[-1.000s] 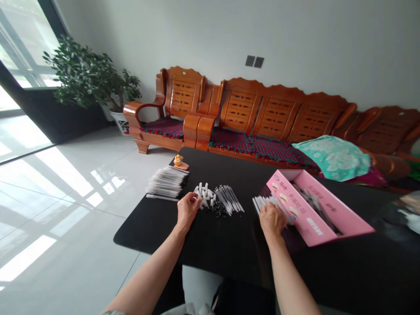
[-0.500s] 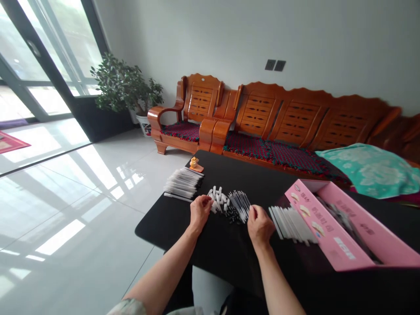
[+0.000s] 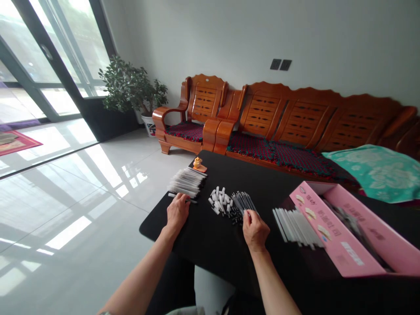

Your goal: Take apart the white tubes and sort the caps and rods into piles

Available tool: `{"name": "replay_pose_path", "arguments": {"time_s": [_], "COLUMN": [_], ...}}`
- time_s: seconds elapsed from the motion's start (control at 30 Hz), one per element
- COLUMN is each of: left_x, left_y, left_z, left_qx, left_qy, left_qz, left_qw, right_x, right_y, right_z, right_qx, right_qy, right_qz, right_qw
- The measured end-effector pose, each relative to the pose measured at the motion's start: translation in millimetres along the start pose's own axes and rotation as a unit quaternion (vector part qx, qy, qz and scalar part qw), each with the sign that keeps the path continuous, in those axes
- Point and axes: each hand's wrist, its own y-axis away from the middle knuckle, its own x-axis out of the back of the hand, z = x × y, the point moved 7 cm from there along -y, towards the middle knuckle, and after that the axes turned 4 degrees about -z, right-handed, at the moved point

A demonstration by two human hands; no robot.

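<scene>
My left hand point(image 3: 178, 213) is at the near edge of a row of white, translucent pens point(image 3: 187, 181). Its fingers are closed over a single pen point(image 3: 193, 201), whose ends stick out on both sides. My right hand point(image 3: 256, 230) pinches at the near ends of a fanned bunch of thin pen refills point(image 3: 243, 201); how many it grips is hidden. Between the hands lie a heap of white caps point(image 3: 219, 200) and a small pile of black plugs point(image 3: 235, 215). White empty-looking tubes point(image 3: 297, 227) lie in a row right of my right hand.
A pink box point(image 3: 331, 232) with dark contents stands on the right of the black table point(image 3: 216, 249). A small orange figurine point(image 3: 197, 163) sits at the far left corner. Beyond are a wooden sofa point(image 3: 262, 111) and a potted plant point(image 3: 131, 87).
My left hand has moved left, from beside the white caps to the near pen of the row. My right hand stays at the refills. The view has shifted slightly.
</scene>
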Motion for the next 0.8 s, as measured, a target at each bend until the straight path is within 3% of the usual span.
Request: {"name": "replay_pose_path", "arguments": {"time_s": [0.2,0.33,0.5,0.67,0.8], "left_x": [-4.5,-3.1,-5.0,-15.4,-19.9], "left_y": [7.8,16.0,19.1,15.0,18.1], "left_z": [12.5,21.0,65.7,117.5,134.8], "left_qx": [-0.06,-0.067,-0.154,-0.258,-0.306], "left_qy": [-0.009,-0.008,0.068,0.155,0.246], "left_qz": [-0.04,-0.055,-0.059,-0.093,-0.092], "left_qw": [0.997,0.996,0.984,0.949,0.915], "right_x": [1.4,1.0,-3.7,-8.7,-10.5], "right_y": [1.2,2.1,3.0,4.3,4.6], "right_z": [-1.2,-10.8,-33.1,-42.8,-40.9], "right_qx": [-0.001,0.017,0.085,0.117,0.111], "right_qy": [-0.018,-0.052,-0.095,-0.108,-0.1], "right_qz": [-0.009,-0.01,-0.05,-0.095,-0.104], "right_qw": [1.0,0.998,0.991,0.983,0.983]}}
